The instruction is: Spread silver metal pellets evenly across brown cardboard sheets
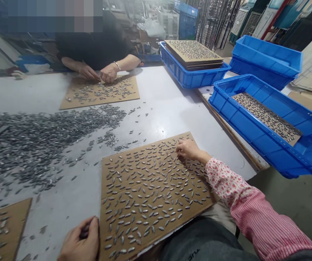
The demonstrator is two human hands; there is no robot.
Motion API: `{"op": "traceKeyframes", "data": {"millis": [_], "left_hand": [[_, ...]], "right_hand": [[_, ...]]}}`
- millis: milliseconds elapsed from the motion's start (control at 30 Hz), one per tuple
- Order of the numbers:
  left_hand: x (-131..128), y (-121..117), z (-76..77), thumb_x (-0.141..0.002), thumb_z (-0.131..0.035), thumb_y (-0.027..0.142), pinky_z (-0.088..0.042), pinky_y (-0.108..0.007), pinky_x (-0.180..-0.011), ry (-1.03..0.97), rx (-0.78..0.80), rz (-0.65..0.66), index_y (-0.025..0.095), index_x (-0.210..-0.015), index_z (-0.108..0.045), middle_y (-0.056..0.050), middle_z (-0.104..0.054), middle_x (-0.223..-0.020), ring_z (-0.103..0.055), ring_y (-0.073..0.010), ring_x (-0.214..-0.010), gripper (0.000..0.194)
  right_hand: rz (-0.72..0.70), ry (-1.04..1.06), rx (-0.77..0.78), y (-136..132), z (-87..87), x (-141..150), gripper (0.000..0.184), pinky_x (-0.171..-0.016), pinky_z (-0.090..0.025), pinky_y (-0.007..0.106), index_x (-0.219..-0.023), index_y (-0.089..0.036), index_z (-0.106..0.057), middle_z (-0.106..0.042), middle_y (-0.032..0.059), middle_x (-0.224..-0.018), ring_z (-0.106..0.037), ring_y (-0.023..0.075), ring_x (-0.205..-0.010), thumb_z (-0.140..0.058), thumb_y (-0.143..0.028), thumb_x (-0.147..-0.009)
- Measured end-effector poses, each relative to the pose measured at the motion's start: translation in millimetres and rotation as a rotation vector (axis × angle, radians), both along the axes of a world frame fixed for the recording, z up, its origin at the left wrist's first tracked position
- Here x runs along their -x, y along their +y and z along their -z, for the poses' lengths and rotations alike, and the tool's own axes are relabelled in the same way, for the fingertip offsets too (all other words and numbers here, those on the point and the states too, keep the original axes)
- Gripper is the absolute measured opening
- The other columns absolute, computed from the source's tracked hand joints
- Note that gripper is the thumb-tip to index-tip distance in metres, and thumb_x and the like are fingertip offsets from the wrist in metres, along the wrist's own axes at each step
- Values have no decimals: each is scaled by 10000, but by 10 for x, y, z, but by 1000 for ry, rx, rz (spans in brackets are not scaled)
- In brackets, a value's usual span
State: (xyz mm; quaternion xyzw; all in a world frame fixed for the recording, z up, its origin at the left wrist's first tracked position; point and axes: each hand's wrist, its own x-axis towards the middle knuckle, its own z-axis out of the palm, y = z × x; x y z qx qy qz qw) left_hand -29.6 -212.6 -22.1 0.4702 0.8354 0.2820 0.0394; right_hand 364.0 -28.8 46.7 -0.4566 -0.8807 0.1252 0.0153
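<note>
A brown cardboard sheet (105,188) lies before me, spread with many small spindle-shaped silver metal pieces (123,251). My right hand (187,149) is over its far right part, fingers bent together in a pinch at one of the pieces; the fingertips partly hide it. My left hand (80,240) rests against the sheet's near left edge, with thumb and curled fingers closed. What it holds, if anything, is hidden. To the left, a large heap of the same metal pieces (36,141) covers the white table (169,98).
Across the table a co-worker's hands (101,73) work over another cardboard sheet (134,92). A third sheet (20,224) lies at lower left. On the right stand a blue crate (191,78) with stacked sheets, a blue crate (254,145) holding one sheet, and nested blue crates (267,54).
</note>
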Motion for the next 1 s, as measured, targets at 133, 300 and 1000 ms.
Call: {"op": "traceKeyframes", "data": {"millis": [133, 300, 1000], "left_hand": [[21, 3, 20, -721, -483, 548, -458, -296, -727, -17, 4, -5, 177, -776, -649, -16, -564, -711, -545, -159, -668, 409], [51, 6, 48, -722, -476, 558, -460, -300, -731, -26, -3, -13, 177, -771, -646, -19, -566, -712, -541, -159, -661, 420], [18, 20, 28, -672, -509, 536, -440, -280, -735, -54, -22, -51, 202, -725, -627, 15, -549, -687, -534, -147, -669, 358]], "right_hand": [[194, -1, -40, 105, 48, -63, 155, -749, -360, 274, -882, -202, -725, -641, 66, -904, -515, 183, -890, -582, -259, -879], [170, -51, -14, 163, 123, 14, 180, -773, -365, 286, -886, -215, -737, -652, 72, -921, -523, 198, -902, -567, -274, -882], [142, -15, 46, 162, 57, -110, 155, -724, -343, 259, -855, -197, -726, -659, 56, -895, -536, 172, -873, -621, -311, -855]]}}
